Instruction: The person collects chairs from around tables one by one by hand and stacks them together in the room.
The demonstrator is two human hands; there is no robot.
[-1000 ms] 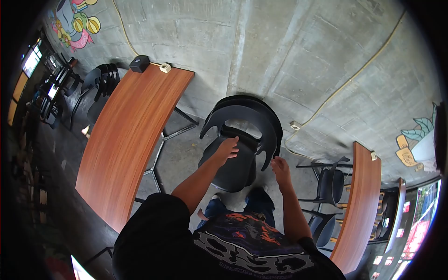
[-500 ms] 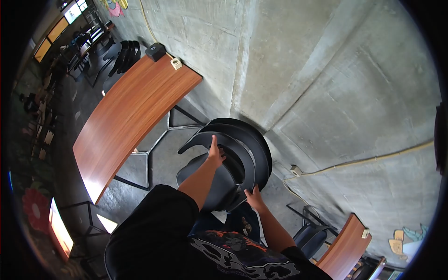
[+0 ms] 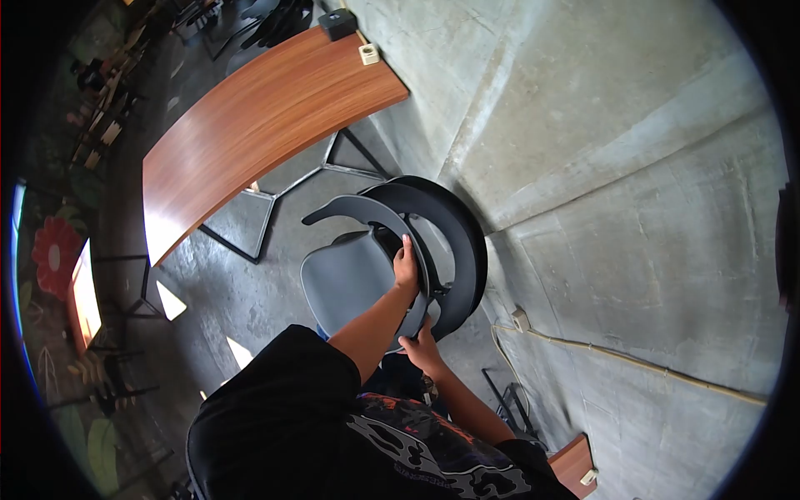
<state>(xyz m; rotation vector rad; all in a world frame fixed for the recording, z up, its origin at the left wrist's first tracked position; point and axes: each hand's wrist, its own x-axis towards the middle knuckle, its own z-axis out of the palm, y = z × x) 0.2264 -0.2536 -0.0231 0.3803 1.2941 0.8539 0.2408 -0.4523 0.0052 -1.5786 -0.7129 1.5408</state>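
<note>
A stack of black chairs (image 3: 462, 242) stands against the concrete wall. The top chair (image 3: 346, 275) has its seat toward the left and its curved backrest toward the wall. My left hand (image 3: 406, 265) is at the inner side of that backrest, thumb up, its other fingers hidden behind the hand. Lower down, my right hand (image 3: 422, 346) is closed round the near end of the same backrest.
A long wooden table (image 3: 275, 108) with metal legs stands at the upper left, bearing a black box (image 3: 337, 24) and a white socket (image 3: 368, 54). Another wooden table (image 3: 573, 465) is at the lower right. A cable (image 3: 633, 358) runs along the wall.
The view has swung to the right. Both hands have come to the top chair's backrest, the right one taking hold of its near end, and that chair has turned and shifted left off the others.
</note>
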